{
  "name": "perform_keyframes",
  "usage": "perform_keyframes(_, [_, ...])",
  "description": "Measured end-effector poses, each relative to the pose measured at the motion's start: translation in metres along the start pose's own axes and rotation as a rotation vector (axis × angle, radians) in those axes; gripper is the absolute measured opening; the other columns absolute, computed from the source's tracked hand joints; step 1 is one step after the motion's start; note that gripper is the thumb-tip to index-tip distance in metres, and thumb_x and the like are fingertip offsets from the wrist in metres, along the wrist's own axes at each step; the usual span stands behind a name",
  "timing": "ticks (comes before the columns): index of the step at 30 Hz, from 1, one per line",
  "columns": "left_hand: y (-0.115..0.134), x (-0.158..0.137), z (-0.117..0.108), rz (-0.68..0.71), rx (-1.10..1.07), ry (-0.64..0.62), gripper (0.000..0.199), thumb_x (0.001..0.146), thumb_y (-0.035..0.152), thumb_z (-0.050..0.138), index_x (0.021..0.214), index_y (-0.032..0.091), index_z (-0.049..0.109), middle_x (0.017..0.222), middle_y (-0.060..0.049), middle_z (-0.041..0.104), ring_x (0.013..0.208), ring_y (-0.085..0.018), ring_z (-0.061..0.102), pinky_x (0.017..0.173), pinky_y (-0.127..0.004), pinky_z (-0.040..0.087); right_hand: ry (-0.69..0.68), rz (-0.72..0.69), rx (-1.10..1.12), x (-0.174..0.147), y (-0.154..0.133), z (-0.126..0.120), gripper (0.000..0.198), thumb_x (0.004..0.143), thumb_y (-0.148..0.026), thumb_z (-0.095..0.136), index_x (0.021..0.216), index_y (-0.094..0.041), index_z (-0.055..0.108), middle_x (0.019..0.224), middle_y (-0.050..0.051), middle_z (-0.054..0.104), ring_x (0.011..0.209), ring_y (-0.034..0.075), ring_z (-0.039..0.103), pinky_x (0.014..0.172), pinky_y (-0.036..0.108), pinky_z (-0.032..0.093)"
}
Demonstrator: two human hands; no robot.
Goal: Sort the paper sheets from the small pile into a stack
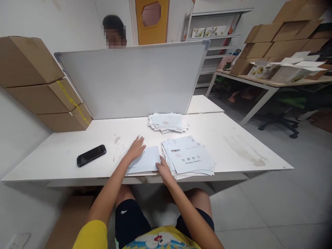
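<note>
A pale sheet of paper [146, 160] lies at the front edge of the white table, with a short line of dark print near its lower left corner. My left hand [136, 148] rests on the paper's upper left side, fingers stretched out. My right hand [164, 169] holds the right edge, thumb on top and the other fingers partly hidden. Just right of it is an untidy pile of printed papers [193, 157], its top sheet reading "Testing Report". Farther back sits a second loose stack of papers [167, 121] with a red stamp on top.
A black phone [91, 155] lies at the left of the table [233, 138]. Behind stands a whiteboard [140, 81], with a person [114, 31] beyond it. Cardboard boxes [31, 65] are stacked at left. Another table [259, 80] with boxes stands at right.
</note>
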State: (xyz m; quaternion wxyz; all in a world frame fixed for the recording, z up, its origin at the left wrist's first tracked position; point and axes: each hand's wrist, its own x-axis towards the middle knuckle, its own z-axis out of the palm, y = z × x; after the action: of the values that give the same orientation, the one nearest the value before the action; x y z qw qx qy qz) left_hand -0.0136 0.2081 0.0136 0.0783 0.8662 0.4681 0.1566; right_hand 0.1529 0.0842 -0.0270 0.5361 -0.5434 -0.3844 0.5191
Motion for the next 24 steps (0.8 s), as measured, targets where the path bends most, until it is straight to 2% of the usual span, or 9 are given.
perform_keyframes(5, [0.006, -0.007, 0.014, 0.004, 0.039, 0.049, 0.050, 0.097, 0.032, 0.025, 0.139, 0.010, 0.041, 0.151, -0.013, 0.034, 0.145, -0.026, 0.013, 0.115, -0.045, 0.022, -0.010, -0.027, -0.067, 0.000, -0.001, 0.000, 0.062, 0.071, -0.025, 0.047, 0.133, -0.022, 0.047, 0.133, 0.005, 0.055, 0.124, 0.024, 0.050, 0.106, 0.041, 0.038])
perform_keyframes(10, [0.017, -0.007, 0.019, -0.053, 0.091, 0.098, 0.046, 0.096, 0.029, 0.028, 0.137, 0.014, 0.044, 0.152, -0.011, 0.033, 0.146, -0.028, 0.009, 0.115, -0.050, 0.022, 0.006, -0.069, -0.116, -0.001, -0.007, -0.001, 0.064, 0.073, -0.023, 0.043, 0.136, -0.021, 0.044, 0.134, 0.005, 0.055, 0.123, 0.022, 0.051, 0.106, 0.038, 0.038])
perform_keyframes(15, [0.022, -0.009, 0.016, -0.117, 0.089, 0.058, 0.048, 0.096, 0.036, 0.032, 0.136, 0.015, 0.044, 0.151, -0.011, 0.035, 0.145, -0.031, 0.013, 0.115, -0.051, 0.020, -0.024, -0.180, -0.231, -0.014, 0.017, -0.008, 0.062, 0.076, -0.026, 0.045, 0.138, -0.021, 0.044, 0.137, 0.005, 0.053, 0.125, 0.022, 0.048, 0.109, 0.038, 0.034])
perform_keyframes(17, [0.023, -0.009, 0.012, -0.118, 0.082, 0.071, 0.049, 0.096, 0.039, 0.032, 0.137, 0.015, 0.044, 0.149, -0.011, 0.039, 0.145, -0.030, 0.013, 0.116, -0.051, 0.017, -0.038, -0.249, -0.280, -0.019, 0.027, -0.028, 0.062, 0.078, -0.029, 0.046, 0.140, -0.022, 0.042, 0.139, 0.005, 0.050, 0.128, 0.022, 0.046, 0.111, 0.039, 0.031])
perform_keyframes(19, [0.028, -0.007, 0.008, -0.087, 0.075, 0.131, 0.048, 0.096, 0.039, 0.032, 0.136, 0.015, 0.044, 0.148, -0.010, 0.041, 0.145, -0.028, 0.011, 0.117, -0.050, 0.014, 0.006, -0.306, -0.358, -0.018, 0.028, -0.064, 0.063, 0.081, -0.031, 0.045, 0.143, -0.023, 0.038, 0.141, 0.004, 0.049, 0.130, 0.023, 0.044, 0.111, 0.041, 0.031])
perform_keyframes(22, [0.043, 0.000, 0.010, 0.018, 0.016, 0.199, 0.047, 0.097, 0.039, 0.031, 0.136, 0.017, 0.045, 0.146, -0.008, 0.043, 0.146, -0.024, 0.009, 0.118, -0.048, 0.015, 0.135, -0.284, -0.567, -0.004, 0.007, -0.136, 0.065, 0.082, -0.032, 0.044, 0.146, -0.026, 0.032, 0.139, 0.003, 0.051, 0.128, 0.024, 0.045, 0.107, 0.042, 0.037])
perform_keyframes(24, [0.059, 0.005, 0.020, 0.081, -0.059, 0.167, 0.047, 0.097, 0.039, 0.030, 0.137, 0.020, 0.042, 0.146, -0.007, 0.044, 0.146, -0.022, 0.011, 0.117, -0.046, 0.018, 0.274, -0.205, -0.753, 0.008, -0.017, -0.182, 0.065, 0.082, -0.029, 0.041, 0.147, -0.024, 0.032, 0.135, 0.006, 0.054, 0.125, 0.026, 0.048, 0.103, 0.040, 0.040])
